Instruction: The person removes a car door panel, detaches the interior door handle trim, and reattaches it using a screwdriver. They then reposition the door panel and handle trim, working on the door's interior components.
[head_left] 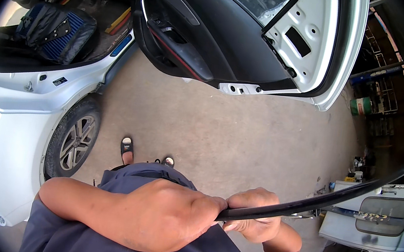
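A long, thin black trim strip (pixel 335 197) runs from my hands up to the right, ending near the frame's right edge. My left hand (pixel 164 215) is closed around its near end, in front of my blue shirt. My right hand (pixel 254 214) grips the strip just beside the left hand, fingers curled under it. Both hands sit at waist height above the concrete floor (pixel 222 128).
A white car (pixel 16 101) stands at my left with its rear wheel (pixel 75 137) close by. Its open door (pixel 254 41) hangs ahead. A detached white door panel (pixel 379 215) lies at the right, with clutter and a green drum (pixel 363 105) behind.
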